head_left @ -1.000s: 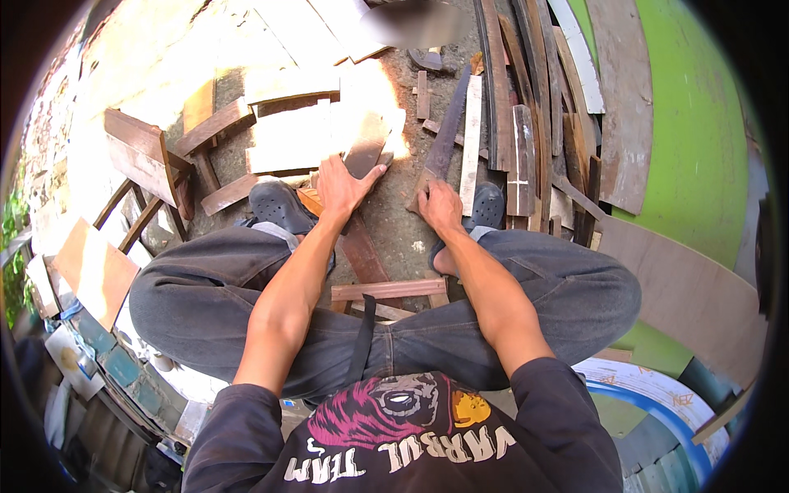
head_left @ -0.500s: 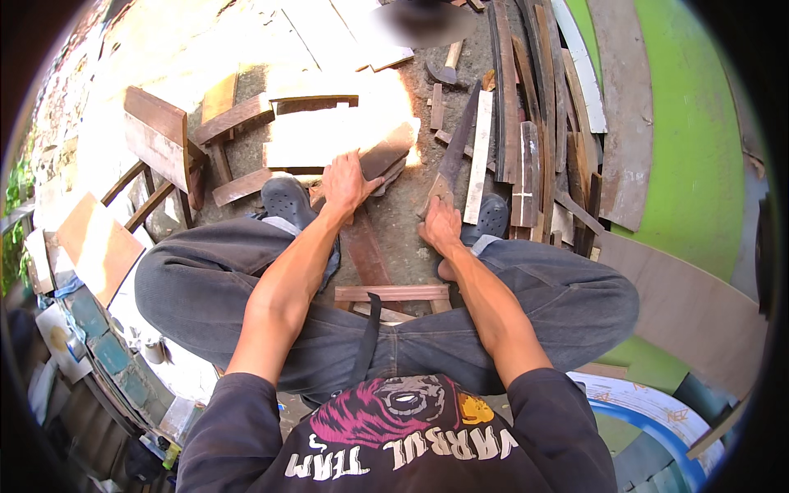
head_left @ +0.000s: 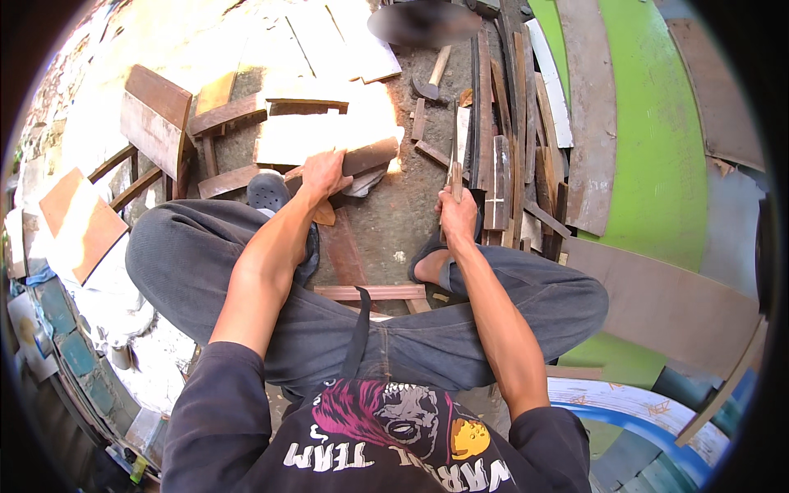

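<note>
My right hand (head_left: 458,217) is closed round the wooden handle of a hand saw (head_left: 456,179). The saw points away from me and is seen nearly edge-on, so its blade looks like a thin strip. My left hand (head_left: 324,172) presses on a dark brown wooden board (head_left: 373,156), its fingers bent over the top and the thumb along the near side. A greyish, rough piece (head_left: 362,184) lies right under that board. Between my feet a reddish-brown plank (head_left: 341,246) lies on the ground, near a small wooden frame (head_left: 370,292).
A hammer (head_left: 434,80) lies beyond the saw. Long stacked timber strips (head_left: 499,177) run along the right, beside a green panel (head_left: 657,148). On the left stand joined wooden boards (head_left: 152,131) on legs and a tan square board (head_left: 80,222). Sunlit boards (head_left: 300,135) lie ahead.
The saw in my right hand has turned from flat to nearly edge-on and shifted slightly right. My left hand stays on the dark board. The whole view has shifted a little.
</note>
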`<state>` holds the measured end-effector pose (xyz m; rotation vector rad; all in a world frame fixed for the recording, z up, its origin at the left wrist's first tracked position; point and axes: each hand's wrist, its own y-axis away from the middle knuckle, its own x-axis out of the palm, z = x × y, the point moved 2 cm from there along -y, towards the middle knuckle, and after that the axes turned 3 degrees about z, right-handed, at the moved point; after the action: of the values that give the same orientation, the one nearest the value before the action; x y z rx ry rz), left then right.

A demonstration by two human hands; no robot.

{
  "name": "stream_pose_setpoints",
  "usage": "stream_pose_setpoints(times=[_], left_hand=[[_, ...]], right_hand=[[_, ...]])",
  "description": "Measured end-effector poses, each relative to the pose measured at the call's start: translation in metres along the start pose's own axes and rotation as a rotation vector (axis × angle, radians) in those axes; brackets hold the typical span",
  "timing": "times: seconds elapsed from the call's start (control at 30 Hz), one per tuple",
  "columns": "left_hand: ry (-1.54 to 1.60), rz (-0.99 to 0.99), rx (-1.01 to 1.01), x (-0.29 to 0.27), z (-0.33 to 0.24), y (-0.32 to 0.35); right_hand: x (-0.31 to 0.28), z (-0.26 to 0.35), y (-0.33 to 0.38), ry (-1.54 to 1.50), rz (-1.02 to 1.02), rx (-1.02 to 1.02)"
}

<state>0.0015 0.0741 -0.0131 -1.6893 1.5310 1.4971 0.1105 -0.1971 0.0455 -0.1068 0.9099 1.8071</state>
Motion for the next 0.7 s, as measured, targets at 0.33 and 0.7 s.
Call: stream_pose_setpoints(times=[0.33,0.7], left_hand=[[0.034,0.082,0.058,0.006,-0.001,-0.003],[0.167,0.124,0.125,0.013,-0.011,-0.058]], right_hand=[[0.005,0.034,0.091,-0.24,0.159,-0.229],[0.01,0.02,0.089,-0.229,0.082,-0.241]])
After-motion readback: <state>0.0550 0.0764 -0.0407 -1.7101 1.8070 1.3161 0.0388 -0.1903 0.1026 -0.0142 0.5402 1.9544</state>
